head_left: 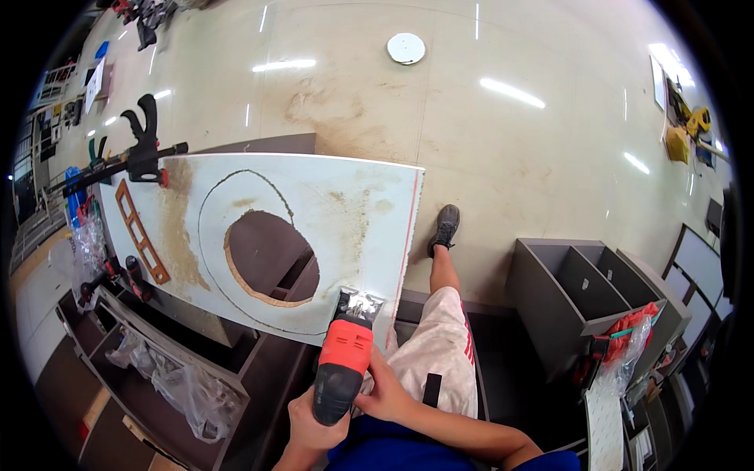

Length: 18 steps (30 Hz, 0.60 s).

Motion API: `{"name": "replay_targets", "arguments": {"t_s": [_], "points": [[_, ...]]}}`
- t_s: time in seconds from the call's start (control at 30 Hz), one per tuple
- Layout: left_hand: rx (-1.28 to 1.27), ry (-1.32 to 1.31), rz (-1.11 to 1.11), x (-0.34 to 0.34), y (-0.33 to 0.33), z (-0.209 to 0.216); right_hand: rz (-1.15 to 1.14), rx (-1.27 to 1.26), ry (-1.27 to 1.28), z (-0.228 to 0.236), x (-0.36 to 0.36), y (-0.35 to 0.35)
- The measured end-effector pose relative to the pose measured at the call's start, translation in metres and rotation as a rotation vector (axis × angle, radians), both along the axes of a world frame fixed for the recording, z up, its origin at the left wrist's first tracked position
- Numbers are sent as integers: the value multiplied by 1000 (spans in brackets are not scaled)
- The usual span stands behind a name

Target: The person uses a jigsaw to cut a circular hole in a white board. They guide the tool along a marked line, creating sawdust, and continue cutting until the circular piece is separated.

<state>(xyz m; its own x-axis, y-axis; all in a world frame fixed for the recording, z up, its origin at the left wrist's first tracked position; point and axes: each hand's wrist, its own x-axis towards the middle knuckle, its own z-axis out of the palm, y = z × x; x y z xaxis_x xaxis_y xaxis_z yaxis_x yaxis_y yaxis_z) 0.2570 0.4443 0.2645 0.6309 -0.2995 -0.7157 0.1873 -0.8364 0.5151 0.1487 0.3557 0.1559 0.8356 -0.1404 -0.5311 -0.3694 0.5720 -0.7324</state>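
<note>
A red and black jigsaw (346, 351) rests with its metal base plate at the near edge of a white board (369, 228), close to the board's right corner. My left hand (312, 424) is wrapped round the tool's black rear end. From the right side, my right hand (383, 391) closes on the body below the red part. An oval hole is cut through the board, and a larger dark curved line runs around it. Brown sawdust lies on the surface. The saw's blade is hidden beneath its body.
A black bar clamp (143, 153) grips the board's far left corner. An orange slotted strip (141, 232) lies at its left. Grey cabinets (577, 282) stand at right, and a dark cabinet frame with plastic wrap (184, 388) at lower left. A white disc (406, 49) is on the floor.
</note>
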Motion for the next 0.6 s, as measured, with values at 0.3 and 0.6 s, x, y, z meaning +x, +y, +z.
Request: {"name": "replay_targets", "arguments": {"t_s": [0.3, 0.6], "points": [[11, 9, -16, 9, 8, 1, -7, 34, 75, 7, 8, -1], [10, -39, -65, 11, 9, -2, 85, -129, 90, 2, 8, 5]]}}
